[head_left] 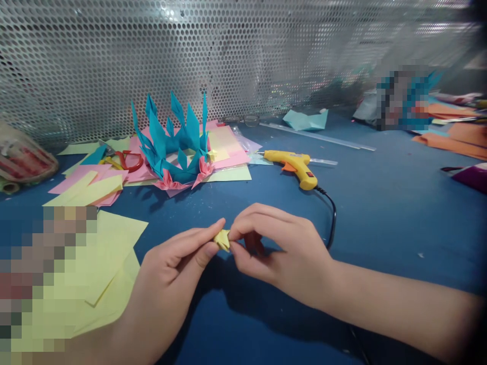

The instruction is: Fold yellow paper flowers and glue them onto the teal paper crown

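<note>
A small folded piece of yellow paper is pinched between my two hands above the blue table. My left hand grips its left side between thumb and fingers. On the right side, the thumb and index fingertip of my right hand close on its edge. Beyond my hands stands a blue folded-paper crown with tall points and pink paper flowers at its base. Pale yellow paper sheets lie beside my left forearm.
A yellow hot glue gun lies behind my right hand, its black cord running under that arm. Red-handled scissors rest on coloured paper. Clear glue sticks and a light blue paper piece lie near the perforated metal screen.
</note>
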Demonstrator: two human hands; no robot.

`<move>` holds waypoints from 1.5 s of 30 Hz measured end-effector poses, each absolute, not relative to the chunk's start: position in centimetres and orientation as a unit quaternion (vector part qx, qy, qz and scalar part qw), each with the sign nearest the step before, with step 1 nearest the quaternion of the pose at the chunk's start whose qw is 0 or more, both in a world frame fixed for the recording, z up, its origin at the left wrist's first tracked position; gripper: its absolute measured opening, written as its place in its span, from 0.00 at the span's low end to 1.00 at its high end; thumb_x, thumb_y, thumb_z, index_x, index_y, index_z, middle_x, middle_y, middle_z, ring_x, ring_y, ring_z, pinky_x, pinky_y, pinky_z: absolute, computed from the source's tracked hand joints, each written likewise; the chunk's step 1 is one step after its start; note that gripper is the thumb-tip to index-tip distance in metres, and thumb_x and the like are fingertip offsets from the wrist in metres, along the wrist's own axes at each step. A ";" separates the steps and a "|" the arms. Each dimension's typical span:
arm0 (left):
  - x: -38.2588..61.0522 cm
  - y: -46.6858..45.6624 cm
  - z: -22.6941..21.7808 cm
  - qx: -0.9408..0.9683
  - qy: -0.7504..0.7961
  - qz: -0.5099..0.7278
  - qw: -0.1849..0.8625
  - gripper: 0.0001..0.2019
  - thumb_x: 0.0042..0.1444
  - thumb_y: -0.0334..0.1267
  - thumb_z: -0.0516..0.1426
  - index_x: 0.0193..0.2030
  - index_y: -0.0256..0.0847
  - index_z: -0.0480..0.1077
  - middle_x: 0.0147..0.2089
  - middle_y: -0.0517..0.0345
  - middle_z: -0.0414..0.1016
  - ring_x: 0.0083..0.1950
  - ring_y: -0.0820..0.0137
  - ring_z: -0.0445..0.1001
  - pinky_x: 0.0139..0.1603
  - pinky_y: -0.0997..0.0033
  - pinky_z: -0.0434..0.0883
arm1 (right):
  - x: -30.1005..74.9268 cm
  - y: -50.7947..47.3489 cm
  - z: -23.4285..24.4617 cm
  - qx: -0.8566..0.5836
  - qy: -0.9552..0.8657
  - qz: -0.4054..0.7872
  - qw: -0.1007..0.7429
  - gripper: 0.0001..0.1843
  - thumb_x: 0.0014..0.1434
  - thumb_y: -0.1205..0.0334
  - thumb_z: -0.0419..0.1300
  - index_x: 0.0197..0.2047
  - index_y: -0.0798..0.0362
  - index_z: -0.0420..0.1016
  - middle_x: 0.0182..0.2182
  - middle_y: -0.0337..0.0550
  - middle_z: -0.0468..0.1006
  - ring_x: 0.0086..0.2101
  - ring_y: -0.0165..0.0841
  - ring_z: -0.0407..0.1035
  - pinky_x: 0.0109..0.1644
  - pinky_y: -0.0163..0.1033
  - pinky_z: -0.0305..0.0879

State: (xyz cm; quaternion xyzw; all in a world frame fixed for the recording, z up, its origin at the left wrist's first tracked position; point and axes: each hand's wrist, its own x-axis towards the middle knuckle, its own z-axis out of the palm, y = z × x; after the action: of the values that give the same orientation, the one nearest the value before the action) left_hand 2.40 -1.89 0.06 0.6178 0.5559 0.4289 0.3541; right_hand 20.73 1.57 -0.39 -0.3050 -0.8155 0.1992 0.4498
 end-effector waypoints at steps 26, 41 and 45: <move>2.4 -1.3 0.3 0.618 0.531 0.364 0.451 0.12 0.62 0.42 0.56 0.41 0.53 0.84 0.33 0.64 0.83 0.35 0.67 0.79 0.40 0.74 0.75 | 21.8 1.8 -0.2 -0.197 -0.923 -0.009 0.329 0.15 0.69 0.72 0.49 0.34 0.55 0.73 0.30 0.43 0.76 0.29 0.29 0.66 0.34 0.33 0.68; 2.2 -1.1 0.2 0.563 0.525 0.372 0.519 0.11 0.63 0.43 0.59 0.40 0.51 0.84 0.28 0.64 0.80 0.33 0.71 0.75 0.37 0.78 0.72 | 22.2 2.5 0.6 -0.143 -0.937 -0.046 0.315 0.19 0.71 0.72 0.48 0.34 0.60 0.77 0.29 0.47 0.78 0.28 0.31 0.66 0.32 0.35 0.69; 2.2 -0.9 0.2 0.539 0.513 0.383 0.548 0.09 0.61 0.42 0.60 0.39 0.51 0.84 0.28 0.64 0.79 0.32 0.72 0.74 0.37 0.79 0.71 | 22.2 2.6 0.8 -0.141 -0.938 -0.054 0.312 0.19 0.70 0.73 0.48 0.34 0.61 0.78 0.29 0.48 0.78 0.28 0.32 0.66 0.32 0.36 0.68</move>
State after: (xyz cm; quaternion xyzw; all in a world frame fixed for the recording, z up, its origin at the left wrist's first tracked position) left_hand 2.24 -0.90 0.20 0.5387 0.5128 0.3833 0.5477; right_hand 22.22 2.63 0.80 -0.1413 -0.9379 -0.0537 0.3123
